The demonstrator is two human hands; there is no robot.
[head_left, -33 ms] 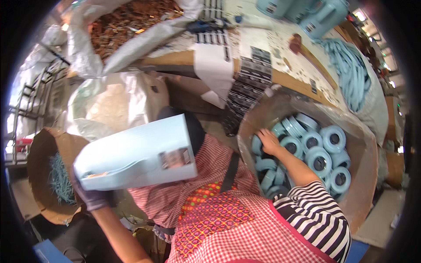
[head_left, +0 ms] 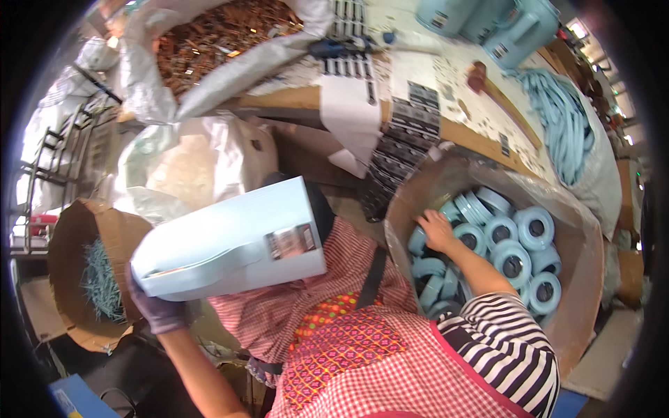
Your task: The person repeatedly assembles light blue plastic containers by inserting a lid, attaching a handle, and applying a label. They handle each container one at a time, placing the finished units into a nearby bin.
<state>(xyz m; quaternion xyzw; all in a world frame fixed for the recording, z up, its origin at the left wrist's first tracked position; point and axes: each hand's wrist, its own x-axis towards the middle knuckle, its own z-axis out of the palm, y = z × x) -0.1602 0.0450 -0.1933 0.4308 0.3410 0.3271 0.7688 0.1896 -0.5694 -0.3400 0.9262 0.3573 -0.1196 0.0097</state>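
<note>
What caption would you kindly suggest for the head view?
Gloved left hand holds a light-blue handled container; bare right hand reaches into a box of blue ring-shaped parts.

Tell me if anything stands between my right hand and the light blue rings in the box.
Nothing visible does: your right hand is inside the open box, at the light blue rings. Your left hand holds the light blue container outside it.

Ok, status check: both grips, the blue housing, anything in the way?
Left grip, gloved, holding blue housing by one end, sideways. Right grip inside box, among blue rings. Rings crowd right grip; left unobstructed.
</note>
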